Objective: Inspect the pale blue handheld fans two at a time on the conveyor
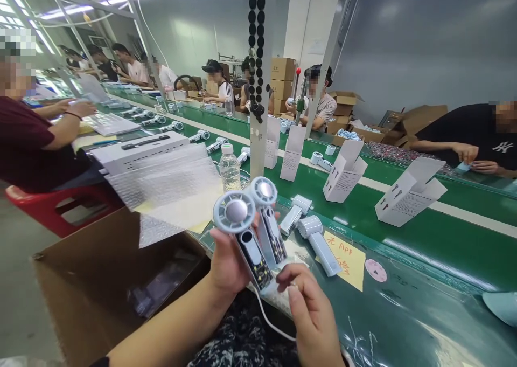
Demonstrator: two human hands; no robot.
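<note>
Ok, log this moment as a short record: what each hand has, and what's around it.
Left hand: holding two pale blue handheld fans with silver hubs, circuit boards exposed
Right hand: fingers pinched, close to a thin white cable
Beside hands: two more pale blue fans, yellow paper note
Surface: green conveyor belt
Beyond: open white cardboard boxes, clear plastic water bottle

Left hand (228, 264) partly hidden behind two handheld fans (236, 210); parts on the circuit boards (256, 272) too small to tell. Contents of the cardboard box (81, 286) at 7 o'clock lost in shadow. Seated co-worker (32, 140) at 9 o'clock cut off by the left edge, second co-worker (472, 135) at 3 o'clock by the right edge. Print on the white cartons (407, 192) at 2 o'clock too small to read.
</note>
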